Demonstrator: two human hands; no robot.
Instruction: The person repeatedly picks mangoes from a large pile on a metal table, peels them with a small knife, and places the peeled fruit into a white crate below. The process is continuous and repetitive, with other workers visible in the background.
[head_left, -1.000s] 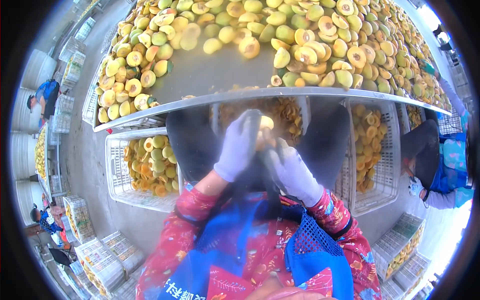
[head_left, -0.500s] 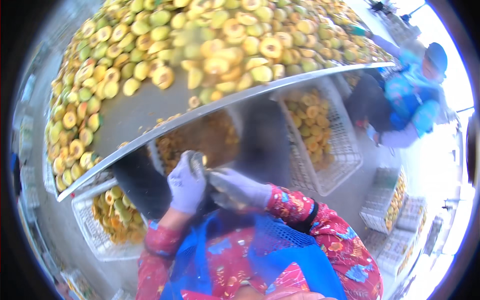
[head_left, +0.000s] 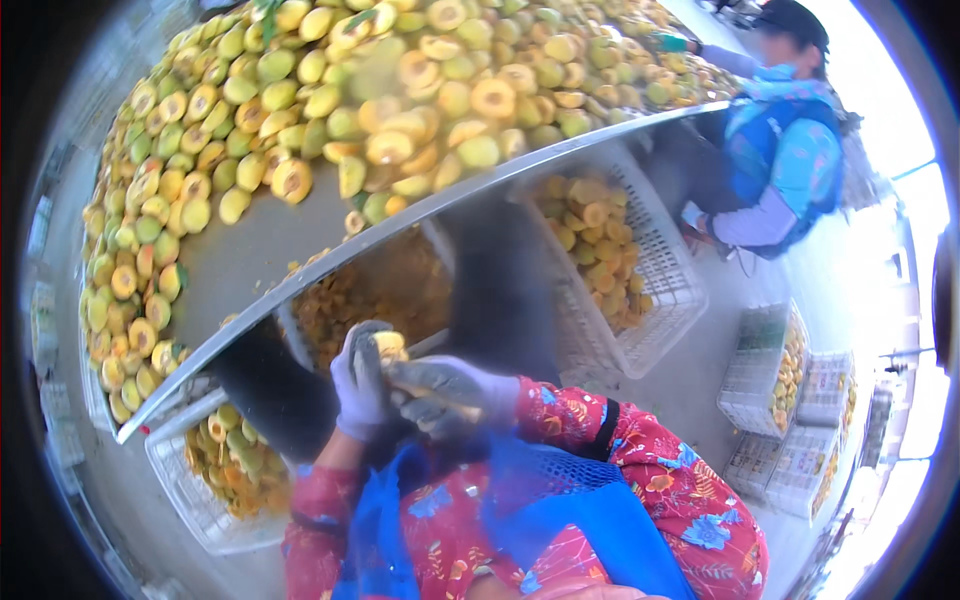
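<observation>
Left hand (head_left: 362, 385) gripped fruit piece (head_left: 391, 346); whether right hand (head_left: 442, 388), at its four o'clock, held anything was unclear; slackened grip risked dropping.

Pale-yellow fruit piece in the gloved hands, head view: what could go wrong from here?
Slip: the pale-yellow fruit piece sits in the left hand, gloved in lavender and grey, near orange fruit scraps; it might drop among them.
Nick or pinch: the right hand, gloved alike, is close beside it; whether it grips a tool is unclear.
Spill: yellow-green fruit halves lie close to the silver metal table edge, so some could roll over it.
</observation>
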